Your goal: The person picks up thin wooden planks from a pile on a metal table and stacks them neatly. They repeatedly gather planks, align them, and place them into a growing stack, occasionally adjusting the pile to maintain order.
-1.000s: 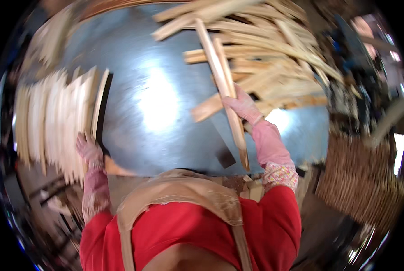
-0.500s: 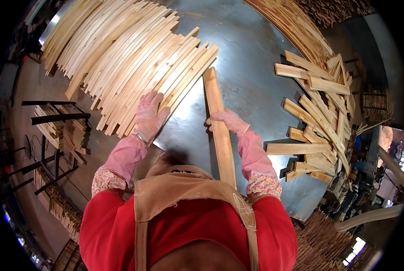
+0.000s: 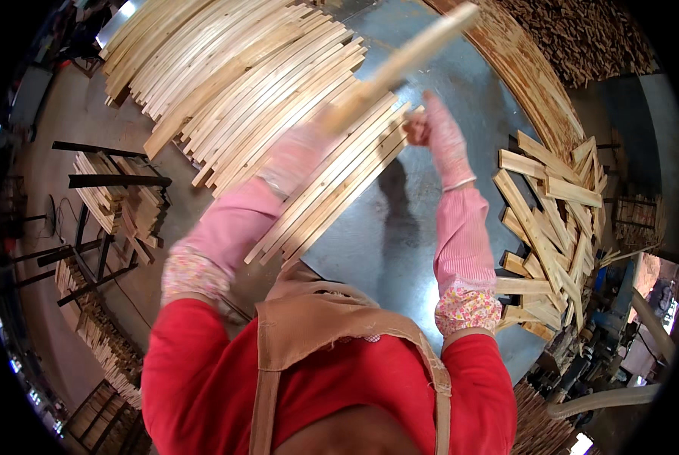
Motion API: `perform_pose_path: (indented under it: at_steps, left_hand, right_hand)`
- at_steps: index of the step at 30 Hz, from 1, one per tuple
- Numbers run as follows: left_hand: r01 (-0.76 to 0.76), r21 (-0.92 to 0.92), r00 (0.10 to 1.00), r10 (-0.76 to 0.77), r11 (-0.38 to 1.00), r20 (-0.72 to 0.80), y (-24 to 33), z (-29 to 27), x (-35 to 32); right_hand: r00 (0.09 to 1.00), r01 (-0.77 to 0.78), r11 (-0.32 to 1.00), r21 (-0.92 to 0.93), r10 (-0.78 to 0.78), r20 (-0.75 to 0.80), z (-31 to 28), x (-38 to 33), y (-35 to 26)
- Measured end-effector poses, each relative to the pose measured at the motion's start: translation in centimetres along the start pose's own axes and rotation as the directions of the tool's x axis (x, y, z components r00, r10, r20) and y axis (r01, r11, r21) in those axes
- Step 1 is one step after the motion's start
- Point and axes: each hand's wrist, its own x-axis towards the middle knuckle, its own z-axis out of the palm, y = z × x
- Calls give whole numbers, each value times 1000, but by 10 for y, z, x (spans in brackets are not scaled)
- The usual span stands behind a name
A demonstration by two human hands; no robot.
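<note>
A wooden strip (image 3: 409, 67), blurred by motion, rises at a slant above the tabletop. Its near end meets my left hand (image 3: 301, 158), which is gloved in pale pink and closed around it, though its fingers are smeared. Under that hand and strip lies a row of pale wooden strips (image 3: 260, 114), set side by side on the table. At the right end of the row is my right hand (image 3: 436, 140), also gloved, with one finger stretched up and the others bent. I see nothing held in it.
The grey metal tabletop (image 3: 354, 231) lies before me. On its right is a loose heap of short boards (image 3: 555, 220). Long brown boards (image 3: 517, 68) line the far right edge. Black metal racks (image 3: 119, 180) with stacked wood stand on the floor at left.
The board that lay near my right hand is gone from there, and a strip is now raised in my left hand. My right hand has moved forward. The view has shifted slightly.
</note>
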Motion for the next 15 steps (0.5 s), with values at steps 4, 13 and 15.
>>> perform_pose_path:
  at_steps: [4,13,15]
  left_hand:
    - [230,207,969,-204,951,-137,-158,-92,9]
    - [431,649,899,-356,627,-255,-269,-104,27]
    - [353,680,929,-151,642,-339,-234,-59,30]
  right_hand:
    - [986,-140,975,-171,122,-111,-25,-44,96]
    - [959,-162,499,-851,-123,-255,-174,-91,150]
    - [926,-268,103,-958,-248,-286,-229,-105,127]
